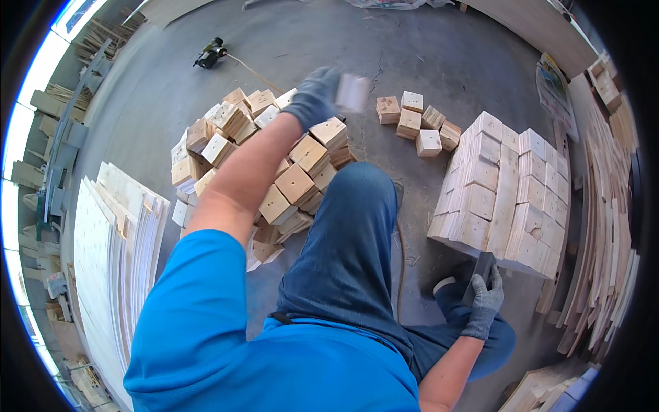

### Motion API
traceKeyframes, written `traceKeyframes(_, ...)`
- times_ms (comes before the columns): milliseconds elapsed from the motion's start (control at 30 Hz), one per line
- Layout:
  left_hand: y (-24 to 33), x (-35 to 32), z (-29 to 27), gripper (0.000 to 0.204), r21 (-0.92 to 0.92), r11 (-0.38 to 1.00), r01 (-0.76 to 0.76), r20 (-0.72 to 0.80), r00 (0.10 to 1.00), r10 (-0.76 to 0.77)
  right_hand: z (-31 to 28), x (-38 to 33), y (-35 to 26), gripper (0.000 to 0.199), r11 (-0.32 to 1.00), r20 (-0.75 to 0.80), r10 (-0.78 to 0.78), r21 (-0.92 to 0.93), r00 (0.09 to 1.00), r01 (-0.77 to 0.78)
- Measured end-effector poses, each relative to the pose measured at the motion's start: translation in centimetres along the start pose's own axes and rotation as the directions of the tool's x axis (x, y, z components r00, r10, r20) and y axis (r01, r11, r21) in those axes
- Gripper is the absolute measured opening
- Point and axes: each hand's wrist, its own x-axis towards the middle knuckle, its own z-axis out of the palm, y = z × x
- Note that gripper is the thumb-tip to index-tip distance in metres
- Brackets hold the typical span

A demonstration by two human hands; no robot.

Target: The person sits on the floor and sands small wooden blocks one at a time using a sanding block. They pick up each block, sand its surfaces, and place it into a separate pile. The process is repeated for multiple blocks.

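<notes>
My left hand (pixel 312 97), in a grey glove, is over the far side of a heap of wooden blocks (pixel 294 184). At its fingers is a pale wooden block (pixel 353 93), smeared by motion, and the fingertips are blurred too. Down at the right, my gloved right hand (pixel 486 299) grips a dark, flat, rectangular bar (pixel 478 278), held tilted near my bent leg. Just beyond it stands a neat stack of wooden blocks (pixel 482 199) in rows, with a longer piece among them.
Several loose blocks (pixel 410 123) lie on the grey floor (pixel 288 48) between heap and stack. A dark power tool (pixel 210 53) with a cord rests farther off. Pale boards (pixel 96 226) lean at the left; long planks (pixel 604 240) line the right. My raised knee (pixel 360 192) divides the workspace.
</notes>
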Motion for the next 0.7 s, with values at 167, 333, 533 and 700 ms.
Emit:
traceKeyframes(167,-11.3,-8.7,-1.1,0.076,0.28,0.942,0.187,0.287,0.919,-0.268,0.3,0.7,2.5,0.071,0.999,-0.004,0.03,0.038,1.0,-0.03)
traceKeyframes(333,-16.5,-14.4,-4.2,0.08,0.423,0.853,0.306,0.351,0.812,-0.466,0.7,1.0,2.0,0.071,0.997,0.03,0.074,-0.013,0.997,-0.074)
traceKeyframes(533,-19.0,-18.8,-7.1,0.089,0.59,0.757,0.28,0.379,0.732,-0.567,1.6,1.6,1.8,0.073,0.988,0.034,0.047,-0.147,0.998,-0.041)
traceKeyframes(700,-20.3,-21.6,-7.3,0.084,0.493,0.781,0.384,0.324,0.752,-0.574,1.9,1.7,0.8,0.073,0.988,0.049,0.039,-0.149,0.998,-0.031)
